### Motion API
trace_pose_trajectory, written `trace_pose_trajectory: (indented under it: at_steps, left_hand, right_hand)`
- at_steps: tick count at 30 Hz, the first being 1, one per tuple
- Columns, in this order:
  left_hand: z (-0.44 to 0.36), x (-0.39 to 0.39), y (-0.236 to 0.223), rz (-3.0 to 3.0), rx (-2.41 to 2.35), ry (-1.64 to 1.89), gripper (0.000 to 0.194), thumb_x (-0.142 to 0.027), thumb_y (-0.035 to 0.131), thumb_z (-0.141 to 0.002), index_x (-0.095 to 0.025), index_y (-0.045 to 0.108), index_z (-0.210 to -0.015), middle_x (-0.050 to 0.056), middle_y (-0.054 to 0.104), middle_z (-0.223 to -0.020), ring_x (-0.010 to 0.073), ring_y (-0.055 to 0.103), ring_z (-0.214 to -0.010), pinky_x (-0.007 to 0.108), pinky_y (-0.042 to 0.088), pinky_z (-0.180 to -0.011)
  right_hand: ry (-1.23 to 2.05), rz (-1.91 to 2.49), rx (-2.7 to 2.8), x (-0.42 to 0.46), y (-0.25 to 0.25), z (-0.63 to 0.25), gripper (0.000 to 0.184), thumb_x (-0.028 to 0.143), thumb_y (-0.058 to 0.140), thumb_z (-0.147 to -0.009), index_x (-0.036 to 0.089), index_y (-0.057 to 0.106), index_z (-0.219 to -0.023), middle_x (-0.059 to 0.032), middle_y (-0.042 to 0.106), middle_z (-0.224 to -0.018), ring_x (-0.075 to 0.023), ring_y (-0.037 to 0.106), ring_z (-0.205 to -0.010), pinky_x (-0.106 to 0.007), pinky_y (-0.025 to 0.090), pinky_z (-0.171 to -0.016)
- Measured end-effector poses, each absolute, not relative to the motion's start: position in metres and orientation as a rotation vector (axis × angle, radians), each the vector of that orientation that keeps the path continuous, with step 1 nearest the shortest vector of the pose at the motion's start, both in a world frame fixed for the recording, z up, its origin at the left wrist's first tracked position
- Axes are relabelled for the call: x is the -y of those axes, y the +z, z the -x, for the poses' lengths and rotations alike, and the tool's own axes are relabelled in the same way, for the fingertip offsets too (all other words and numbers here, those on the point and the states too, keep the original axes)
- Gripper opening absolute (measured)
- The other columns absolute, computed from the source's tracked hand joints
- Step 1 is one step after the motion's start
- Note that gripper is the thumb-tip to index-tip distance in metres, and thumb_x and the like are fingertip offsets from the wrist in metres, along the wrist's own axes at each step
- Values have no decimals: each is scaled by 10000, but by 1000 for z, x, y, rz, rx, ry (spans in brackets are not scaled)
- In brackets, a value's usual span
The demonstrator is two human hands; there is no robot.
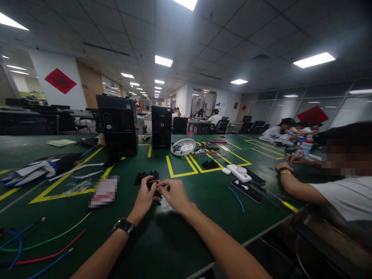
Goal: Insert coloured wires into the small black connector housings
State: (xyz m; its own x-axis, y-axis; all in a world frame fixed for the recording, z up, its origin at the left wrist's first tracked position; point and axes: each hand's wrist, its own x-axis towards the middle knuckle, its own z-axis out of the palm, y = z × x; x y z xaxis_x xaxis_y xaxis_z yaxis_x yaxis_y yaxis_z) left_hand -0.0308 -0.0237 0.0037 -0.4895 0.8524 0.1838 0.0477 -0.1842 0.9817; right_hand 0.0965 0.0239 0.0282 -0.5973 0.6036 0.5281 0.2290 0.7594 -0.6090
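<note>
My left hand [143, 198], with a black watch [123, 226] at its wrist, is closed around a small black part [152, 186]. What kind of part it is cannot be made out. Thumb and fingertips of my right hand [175, 196] are pinched together against the same part; anything between them is too small to name. Just behind the left fingers lies a cluster of black toothed pieces [142, 177] on the green table [168, 240]. A blurred, pale packet [104, 192] lies to the left of my hands.
Two black computer towers [118, 126] stand at the back. A white basket [183, 147] and loose wires [213, 147] lie near them. On the right are a white power strip [238, 173], a phone [247, 190] and a co-worker's arm [293, 186]. Coloured cables [49, 255] and a glove [30, 172] lie left.
</note>
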Motion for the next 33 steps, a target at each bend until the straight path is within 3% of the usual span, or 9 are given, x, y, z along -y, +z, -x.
trace_pose_trajectory:
  at_steps: [7, 12, 17, 25, 29, 33]
  left_hand:
    - [35, 26, 4, -900, -1417, 1837, 478, -436, 580, -802, -257, 394, -1205, 97, 566, -1119, 214, 616, -927, 284, 552, -626]
    - [40, 26, 1, -1021, -1463, 1914, 428, -521, 454, -854, -242, 422, -1177, 48, 571, -956, 147, 598, -705, 224, 496, -523]
    - [34, 19, -1, -1020, -1490, 2020, 417, -556, 380, -875, -226, 428, -1125, -23, 488, -732, 102, 491, -494, 197, 402, -403]
    - [32, 12, 3, -521, -1307, 2234, 386, -564, 307, -895, -263, 367, -1130, 5, 528, -848, 109, 555, -579, 211, 438, -469]
    - [36, 16, 6, -581, -1427, 2268, 390, -543, 327, -899, -257, 372, -1160, 10, 526, -869, 102, 535, -580, 213, 429, -488]
    - [36, 18, 4, -741, -1554, 2268, 331, -463, 380, -909, -232, 423, -1143, 27, 541, -885, 122, 544, -673, 225, 442, -564]
  right_hand:
    - [529, 556, 2240, -19, 25, -97, 204, 165, 556, -853, 175, 648, -1035, -56, 668, -1010, -148, 614, -921, -231, 442, -824]
    - [521, 656, 2400, -18, 25, -98, 222, 227, 442, -936, 194, 661, -914, -24, 703, -828, -147, 648, -754, -209, 415, -688]
    - [527, 612, 2352, -17, 33, -98, 288, 217, 413, -949, 190, 670, -822, -13, 704, -789, -123, 640, -723, -185, 387, -670]
    - [364, 700, 2445, -14, 17, -82, 305, 275, 358, -972, 196, 641, -891, -44, 706, -792, -170, 656, -708, -224, 370, -626]
    - [359, 656, 2464, -15, 24, -83, 298, 277, 358, -970, 194, 638, -911, -47, 706, -805, -171, 657, -712, -226, 374, -637]
    - [413, 643, 2405, -14, 34, -86, 346, 306, 356, -965, 189, 642, -811, -41, 696, -775, -170, 652, -729, -233, 392, -672]
